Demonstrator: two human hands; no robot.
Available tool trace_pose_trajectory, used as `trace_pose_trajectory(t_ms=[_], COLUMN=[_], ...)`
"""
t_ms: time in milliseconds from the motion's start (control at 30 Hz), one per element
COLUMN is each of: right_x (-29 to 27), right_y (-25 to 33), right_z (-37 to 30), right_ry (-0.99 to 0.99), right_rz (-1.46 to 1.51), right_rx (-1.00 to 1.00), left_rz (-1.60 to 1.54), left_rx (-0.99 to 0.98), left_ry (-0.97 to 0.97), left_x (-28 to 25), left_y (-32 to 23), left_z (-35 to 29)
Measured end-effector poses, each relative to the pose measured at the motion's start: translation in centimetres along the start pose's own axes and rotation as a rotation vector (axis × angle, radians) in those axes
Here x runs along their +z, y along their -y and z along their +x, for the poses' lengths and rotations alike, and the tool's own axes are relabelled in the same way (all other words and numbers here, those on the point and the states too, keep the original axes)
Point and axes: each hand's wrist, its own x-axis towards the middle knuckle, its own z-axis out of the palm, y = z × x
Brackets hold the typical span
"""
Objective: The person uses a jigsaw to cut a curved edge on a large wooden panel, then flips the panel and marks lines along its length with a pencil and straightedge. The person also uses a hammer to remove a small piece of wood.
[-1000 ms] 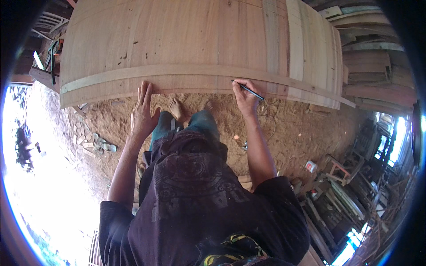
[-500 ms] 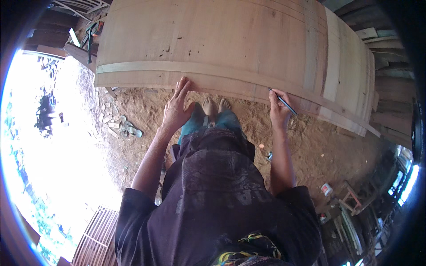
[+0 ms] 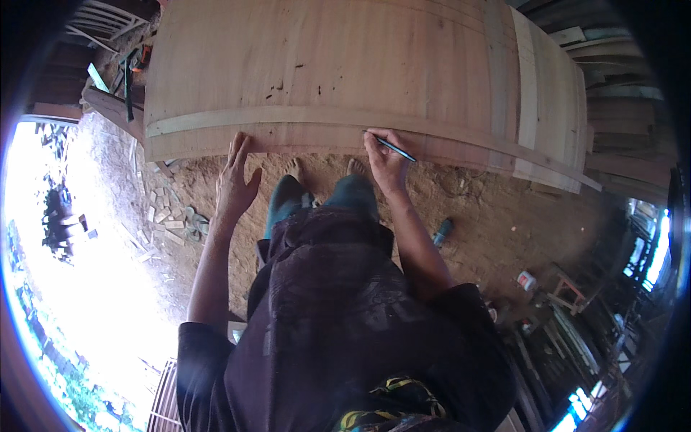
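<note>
A wide, pale brown wooden panel (image 3: 345, 61) spans the upper part of the view. Along its near edge lies a long, thin wooden strip (image 3: 302, 114). My left hand (image 3: 236, 180) is open, thumb apart, with its outstretched fingertips on the panel's near edge just below the strip. Further right, my right hand (image 3: 386, 158) is closed around a dark pen (image 3: 398, 149). The pen slants, with its left end beside the strip's near edge; whether it touches the wood is too small to tell.
My bare feet (image 3: 355, 167) stand on the dirt floor under the panel's edge. Wood offcuts (image 3: 167, 219) and slippers (image 3: 196, 222) lie to the left. A white container (image 3: 526, 280) stands at the right near a small wooden frame (image 3: 566, 291). Stacked boards (image 3: 626, 137) lie beyond the panel's right end.
My right hand has moved left along the strip with the pen in it. My left hand has also shifted left along the panel's edge. My feet stand further apart.
</note>
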Motion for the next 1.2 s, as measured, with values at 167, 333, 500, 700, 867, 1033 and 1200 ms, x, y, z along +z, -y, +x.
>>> trace_pose_trajectory(t_ms=[167, 333, 500, 700, 867, 1033, 1200], right_x=[0.5, 1.2, 1.7, 1.3, 1.6, 1.4, 3.0], right_y=[-0.4, -0.1, 0.1, -0.3, -0.5, 0.1, 1.4], right_z=[-0.6, -0.8, -0.7, -0.9, -1.0, -0.6, -1.1], right_ry=[-0.101, -0.105, -0.136, -0.123, -0.163, -0.119, -0.142], right_rz=[-0.087, -0.075, -0.116, -0.100, -0.070, -0.078, 0.119], right_rx=[-0.014, -0.061, -0.112, -0.059, -0.066, -0.045, -0.052], left_rz=[-0.067, -0.084, -0.091, -0.082, -0.085, -0.093, -0.180], left_rx=[0.002, 0.057, 0.120, 0.100, 0.071, 0.016, 0.055], left_ry=[0.085, 0.123, 0.137, 0.191, 0.237, 0.259, 0.130], left_x=[-1.0, -1.7, -2.0, -2.4, -2.7, -3.2, -3.8], left_y=[0.7, 1.8, 2.7, 3.0, 2.5, 2.1, 2.9], left_z=[0.1, 0.2, 0.5, 0.6, 0.9, 0.7, 0.7])
